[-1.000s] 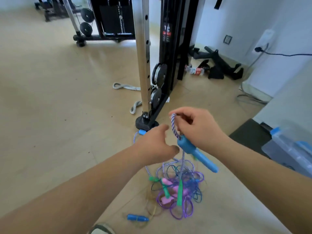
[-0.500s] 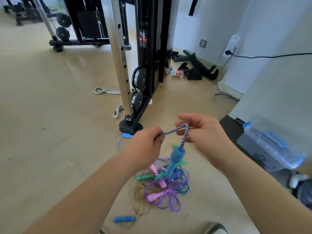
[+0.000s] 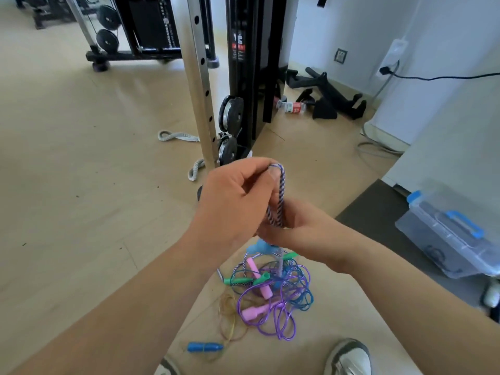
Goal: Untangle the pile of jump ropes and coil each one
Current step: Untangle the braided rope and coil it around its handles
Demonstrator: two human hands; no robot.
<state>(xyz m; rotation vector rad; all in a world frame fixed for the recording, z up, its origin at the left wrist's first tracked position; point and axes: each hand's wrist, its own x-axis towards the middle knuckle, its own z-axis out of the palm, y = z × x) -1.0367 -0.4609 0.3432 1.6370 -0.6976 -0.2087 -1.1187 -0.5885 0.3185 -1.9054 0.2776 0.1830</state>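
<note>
far left, back: weight plates (image 3: 107,36) on a black rack. pale wood-look floor all round. grey strap (image 3: 176,136) lies on the floor just left of a steel post (image 3: 198,77) with holes down its side. black machine column stands behind the post, two round discs at its foot.

low, left of centre: blue handle (image 3: 205,347) flat on the floor, a little apart from the main heap. thin yellowish cord (image 3: 230,318) looped just above it.

centre: left hand (image 3: 235,201) up above the heap, fingers curled, thumb and fingertips pinching the top bend of a striped rope (image 3: 278,196), a purple-white braid. the rope is folded into a short doubled loop and runs down from that pinch into the right hand (image 3: 300,226). right hand sits lower and just right, fingers wrapped round the two strands. the hands touch. pale blue handle (image 3: 258,246) shows just beneath them, and the striped rope trails on down to the floor.

under the hands: pile (image 3: 273,293) of ropes on the floor, tangled. purple cord, blue cord, two pink handles and green handles mixed in. cannot tell which cord belongs to which handle.

bottom edge, right of pile: shoe (image 3: 349,358).

right of the machine: bottle (image 3: 292,107) on its side, black bar attachments (image 3: 332,96) by the wall. dark mat (image 3: 373,209) nearer. far right: clear box (image 3: 446,239), blue handle on its lid, lid on.
</note>
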